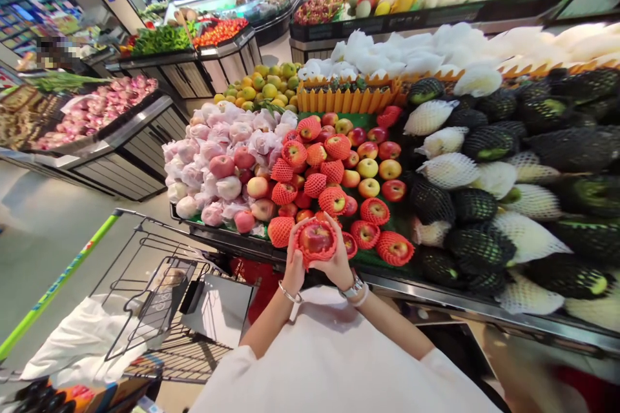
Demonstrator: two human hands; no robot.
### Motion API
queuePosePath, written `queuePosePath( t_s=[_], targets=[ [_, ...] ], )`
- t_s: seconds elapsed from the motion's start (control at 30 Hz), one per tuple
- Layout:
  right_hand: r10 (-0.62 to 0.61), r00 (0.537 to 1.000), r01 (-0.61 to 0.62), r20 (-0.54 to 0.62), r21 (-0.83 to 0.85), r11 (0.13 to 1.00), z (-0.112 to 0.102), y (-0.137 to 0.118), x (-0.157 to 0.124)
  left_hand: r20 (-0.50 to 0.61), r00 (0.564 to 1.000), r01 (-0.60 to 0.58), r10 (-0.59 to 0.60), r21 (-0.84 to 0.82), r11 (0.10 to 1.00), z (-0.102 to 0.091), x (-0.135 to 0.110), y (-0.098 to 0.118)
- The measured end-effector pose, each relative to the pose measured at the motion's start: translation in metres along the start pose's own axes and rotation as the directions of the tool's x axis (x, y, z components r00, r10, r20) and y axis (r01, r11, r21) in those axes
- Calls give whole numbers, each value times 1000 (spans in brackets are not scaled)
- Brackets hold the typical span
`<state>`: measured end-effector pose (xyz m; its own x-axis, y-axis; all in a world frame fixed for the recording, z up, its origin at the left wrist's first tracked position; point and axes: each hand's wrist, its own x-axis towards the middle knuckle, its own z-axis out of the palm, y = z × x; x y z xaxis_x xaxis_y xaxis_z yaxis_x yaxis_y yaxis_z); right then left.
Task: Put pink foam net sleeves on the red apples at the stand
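Observation:
Both my hands hold one red apple in an orange-red foam net (316, 240) just in front of a fruit stand. My left hand (293, 270) grips its left side, with a thin bracelet on the wrist. My right hand (339, 263) wraps the right side, fingers curled over the net, a watch on the wrist. Right behind the apple lies a pile of netted red apples (334, 200). Bare red and yellow apples (372, 161) sit further back.
A shopping cart (145, 284) with a green handle stands at my lower left, holding a white bag (82, 342). Pink-wrapped apples (217, 155) lie to the left, fruit in black and white nets (489, 193) to the right. More produce stands stretch behind.

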<state>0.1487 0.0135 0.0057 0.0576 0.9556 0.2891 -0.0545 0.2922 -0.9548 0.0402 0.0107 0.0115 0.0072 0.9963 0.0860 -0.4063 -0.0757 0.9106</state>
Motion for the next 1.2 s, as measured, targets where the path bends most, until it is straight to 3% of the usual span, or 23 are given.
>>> queuePosePath(
  t_s=[0.2, 0.37, 0.5, 0.67, 0.83, 0.93, 1.03, 1.13, 1.2],
  targets=[
    [67, 994, -62, -92, 57, 996, -5, -3, 5, 113, 981, 168, -160, -62, 984, -1, 3, -15],
    [143, 986, -124, -83, 200, 972, -15, -3, 9, -48, 946, 315, -320, -92, 945, 13, 11, -23],
    [171, 973, -137, -154, 210, 968, -20, -3, 7, -70, 911, 387, -407, -203, 899, 21, 18, -25],
    [120, 966, -107, -228, 67, 992, -32, -2, 1, 15, 835, 517, -550, -363, 775, 27, 20, -22],
    [-54, 955, -16, -292, -232, 973, -48, -8, -6, 65, 847, 513, -527, -356, 781, 30, 21, -17],
    [-27, 939, -28, -343, -154, 988, -54, -10, -7, 94, 841, 533, -533, -310, 787, 34, 21, -19],
    [133, 895, -66, -426, 168, 984, -56, -12, -4, 97, 901, 434, -423, -205, 877, 41, 20, -24],
    [236, 891, -56, -387, 425, 904, -54, -19, -1, 136, 983, 126, -125, -2, 992, 48, 20, -29],
    [200, 913, -15, -355, 460, 888, -50, -24, -4, 238, 968, -113, 77, 143, 983, 53, 19, -29]
  ],
)
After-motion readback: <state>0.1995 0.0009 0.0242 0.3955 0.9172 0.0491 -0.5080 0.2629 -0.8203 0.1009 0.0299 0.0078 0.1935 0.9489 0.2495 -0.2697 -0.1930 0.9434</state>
